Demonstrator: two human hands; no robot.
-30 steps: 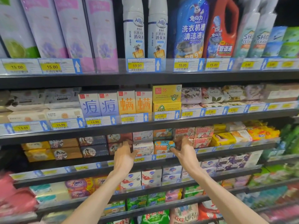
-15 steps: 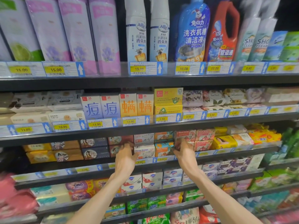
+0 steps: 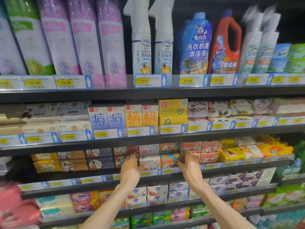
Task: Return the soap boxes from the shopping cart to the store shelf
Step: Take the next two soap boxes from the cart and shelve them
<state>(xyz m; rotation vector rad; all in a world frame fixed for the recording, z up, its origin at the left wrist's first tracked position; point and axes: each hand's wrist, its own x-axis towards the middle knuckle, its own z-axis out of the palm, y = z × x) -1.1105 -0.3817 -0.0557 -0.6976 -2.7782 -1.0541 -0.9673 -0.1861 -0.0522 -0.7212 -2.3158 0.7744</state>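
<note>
Two soap boxes sit side by side at the front of the third shelf (image 3: 165, 176): a white Goat Soap box (image 3: 151, 162) and an orange-and-teal Goat Soap box (image 3: 168, 161). My left hand (image 3: 131, 170) reaches in from below, and its curled fingers hold the left end of the white box. My right hand (image 3: 188, 166) has its fingers curled round the right end of the orange box. More Goat Soap boxes (image 3: 191, 145) are stacked behind and to the right. The shopping cart is out of view.
Dark brown soap boxes (image 3: 100, 163) lie left of my hands and yellow packs (image 3: 231, 154) to the right. The shelf above holds upright blue and orange boxes (image 3: 123, 118). Spray bottles (image 3: 142, 47) and detergent stand on top. Lower shelves hold more soap.
Both hands have drawn closer in on the two front boxes, and their fingers have curled at the box ends. The view has dipped a little, so the shelves sit lower in frame.
</note>
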